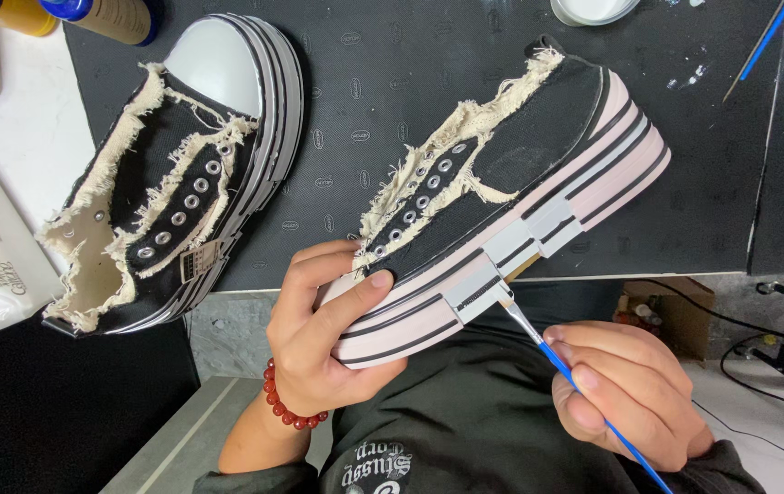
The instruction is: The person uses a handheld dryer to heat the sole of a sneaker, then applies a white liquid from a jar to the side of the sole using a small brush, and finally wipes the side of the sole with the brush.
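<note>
Platform shoe held at its heel end while a fine brush meets the taped sole.

The left hand grips the heel end of a black canvas platform shoe with frayed cream edging, thumb pressed on the pale striped sole. The right hand pinches a blue-handled brush, whose tip touches the sole beside grey tape strips. A red bead bracelet circles the left wrist. A second matching shoe lies on its side on the dark mat covering the surface, well apart from the held one.
</note>
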